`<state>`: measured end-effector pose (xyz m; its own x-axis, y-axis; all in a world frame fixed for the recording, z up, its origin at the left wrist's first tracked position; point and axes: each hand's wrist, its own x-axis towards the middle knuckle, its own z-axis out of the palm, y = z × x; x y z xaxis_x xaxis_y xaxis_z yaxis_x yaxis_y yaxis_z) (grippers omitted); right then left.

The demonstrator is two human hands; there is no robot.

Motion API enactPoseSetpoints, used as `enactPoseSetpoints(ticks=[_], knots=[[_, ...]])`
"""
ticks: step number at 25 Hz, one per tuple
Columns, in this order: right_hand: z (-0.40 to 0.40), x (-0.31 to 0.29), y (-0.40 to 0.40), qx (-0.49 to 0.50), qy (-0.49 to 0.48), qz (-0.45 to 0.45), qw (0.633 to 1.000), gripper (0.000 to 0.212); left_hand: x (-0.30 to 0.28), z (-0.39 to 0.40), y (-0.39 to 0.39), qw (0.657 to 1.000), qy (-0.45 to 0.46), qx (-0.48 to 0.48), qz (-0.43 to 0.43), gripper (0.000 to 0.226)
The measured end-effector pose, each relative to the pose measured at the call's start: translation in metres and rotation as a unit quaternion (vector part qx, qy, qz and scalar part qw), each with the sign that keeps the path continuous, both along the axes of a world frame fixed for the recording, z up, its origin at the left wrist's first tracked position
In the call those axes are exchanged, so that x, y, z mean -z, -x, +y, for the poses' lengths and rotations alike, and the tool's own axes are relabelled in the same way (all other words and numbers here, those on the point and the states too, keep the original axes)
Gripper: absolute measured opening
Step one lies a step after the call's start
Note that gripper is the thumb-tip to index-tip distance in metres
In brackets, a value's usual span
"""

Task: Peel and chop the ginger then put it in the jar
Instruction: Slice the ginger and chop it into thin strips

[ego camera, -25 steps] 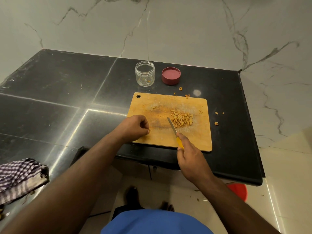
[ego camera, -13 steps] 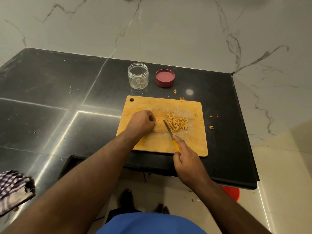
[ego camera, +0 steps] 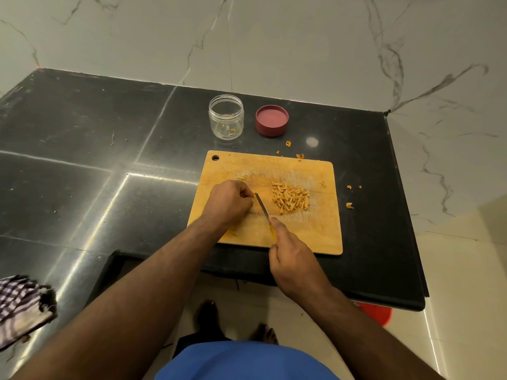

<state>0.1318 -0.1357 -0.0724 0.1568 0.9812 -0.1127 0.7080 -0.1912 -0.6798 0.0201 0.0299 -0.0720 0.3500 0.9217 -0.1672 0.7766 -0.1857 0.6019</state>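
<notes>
A pile of chopped ginger sticks [ego camera: 291,198] lies on the wooden cutting board [ego camera: 310,231]. My right hand [ego camera: 293,259] grips a yellow-handled knife [ego camera: 262,205], its blade resting on the board left of the pile. My left hand [ego camera: 229,201] is curled with fingers closed right beside the blade; what it pinches is hidden. Behind the board stands a clear jar [ego camera: 226,117], open, with a few ginger bits inside. Its maroon lid [ego camera: 272,120] lies upside down to the jar's right.
Ginger scraps [ego camera: 349,205] lie on the black counter [ego camera: 82,160] right of and behind the board. A checked cloth [ego camera: 22,305] sits at the counter's near left edge. Marble wall stands behind. A red object [ego camera: 375,314] shows on the floor under the counter's right end.
My left hand moved from the board's near left edge to right beside the knife blade. The knife stayed left of the ginger pile. The camera shifted slightly.
</notes>
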Motion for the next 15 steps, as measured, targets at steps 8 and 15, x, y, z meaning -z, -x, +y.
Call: enactPoseSetpoints(ticks=[8, 15], knots=[[0.009, 0.003, 0.007, -0.011, 0.009, -0.008, 1.000, 0.055, -0.001, -0.002, -0.007, 0.999, -0.001, -0.031, -0.004, 0.008], [-0.013, -0.004, 0.000, -0.018, -0.002, -0.057, 0.998, 0.056, 0.001, -0.003, -0.004, 1.000, -0.002, -0.028, -0.006, 0.010]])
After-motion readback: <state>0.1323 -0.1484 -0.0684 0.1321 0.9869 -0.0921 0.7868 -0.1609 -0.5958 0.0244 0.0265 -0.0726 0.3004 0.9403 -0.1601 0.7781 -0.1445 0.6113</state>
